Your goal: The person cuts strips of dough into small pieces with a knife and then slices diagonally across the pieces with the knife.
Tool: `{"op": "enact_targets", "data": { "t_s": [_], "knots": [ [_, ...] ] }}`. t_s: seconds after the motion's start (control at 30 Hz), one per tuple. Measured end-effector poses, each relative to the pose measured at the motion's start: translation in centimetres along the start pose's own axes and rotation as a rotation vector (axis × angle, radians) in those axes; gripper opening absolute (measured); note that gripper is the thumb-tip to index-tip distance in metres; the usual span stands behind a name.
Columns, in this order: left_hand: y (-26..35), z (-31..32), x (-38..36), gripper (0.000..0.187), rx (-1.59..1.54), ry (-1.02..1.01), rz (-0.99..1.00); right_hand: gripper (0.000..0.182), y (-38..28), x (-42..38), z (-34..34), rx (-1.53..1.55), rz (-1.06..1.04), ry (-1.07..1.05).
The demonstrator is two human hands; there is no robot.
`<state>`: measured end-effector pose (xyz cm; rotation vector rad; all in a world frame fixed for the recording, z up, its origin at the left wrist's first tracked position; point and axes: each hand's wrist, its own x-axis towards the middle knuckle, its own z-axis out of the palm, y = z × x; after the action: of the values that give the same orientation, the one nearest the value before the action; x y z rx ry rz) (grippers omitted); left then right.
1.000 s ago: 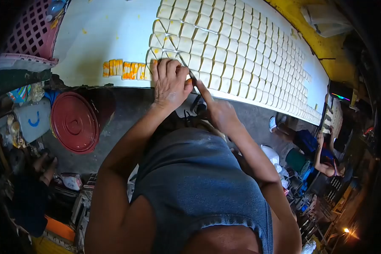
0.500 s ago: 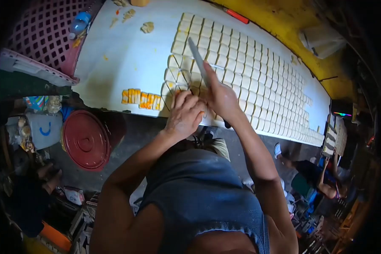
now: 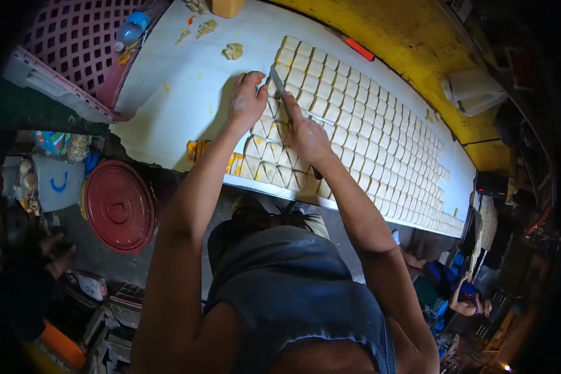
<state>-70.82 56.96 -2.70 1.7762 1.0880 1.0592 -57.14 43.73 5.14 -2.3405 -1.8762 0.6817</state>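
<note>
Open room left of the dough, crowding to its right.
Bare surface (image 3: pixel 162 121) lies between the pink basket (image 3: pixel 75 95) and the left hand (image 3: pixel 248 100); a dough scrap (image 3: pixel 233 51) sits beyond. The left forearm (image 3: pixel 204 171) crosses the near edge; rightward, the knife (image 3: pixel 278 81), right hand (image 3: pixel 308 138) and packed dough pieces (image 3: pixel 361 112) obstruct low passage.

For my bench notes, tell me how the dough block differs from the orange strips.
The dough block is mostly pale; the orange strips have vivid streaks. The dough block spans many rows; the orange strips cover a small patch. Both lie on the white tabletop.
</note>
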Motion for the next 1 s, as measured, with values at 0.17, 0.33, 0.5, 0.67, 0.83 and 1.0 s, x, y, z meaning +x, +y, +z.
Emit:
{"op": "enact_targets", "data": {
  "t_s": [0.17,0.33,0.5,0.67,0.83,1.0],
  "knots": [
    [-1.3,1.4,1.7,0.025,0.073,-0.092,0.054,0.083,-0.8,0.8,-1.1,-0.037,-0.011,-0.028],
    [-1.1,1.6,1.7,0.021,0.24,-0.049,0.155,0.078,-2.0,4.6,-2.7,0.004,-0.032,-0.086],
    [-0.1,0.8,1.7,0.02,0.315,-0.078,0.141,0.078,-0.4,-0.2,-3.3,-0.039,-0.041,-0.207],
    [2.0,0.3,-0.5,0.035,0.275,-0.104,0.082,0.08,-0.8,-0.7,-2.6,-0.07,0.022,-0.215],
    [3.6,0.8,-5.2,0.033,0.527,-0.148,0.206,0.077,-0.2,-1.5,-1.1,0.033,-0.029,-0.12],
    [3.8,0.7,-5.0,0.029,0.543,-0.11,0.207,0.08,0.7,-7.0,-1.6,-0.038,0.008,-0.249]
  ]
}}
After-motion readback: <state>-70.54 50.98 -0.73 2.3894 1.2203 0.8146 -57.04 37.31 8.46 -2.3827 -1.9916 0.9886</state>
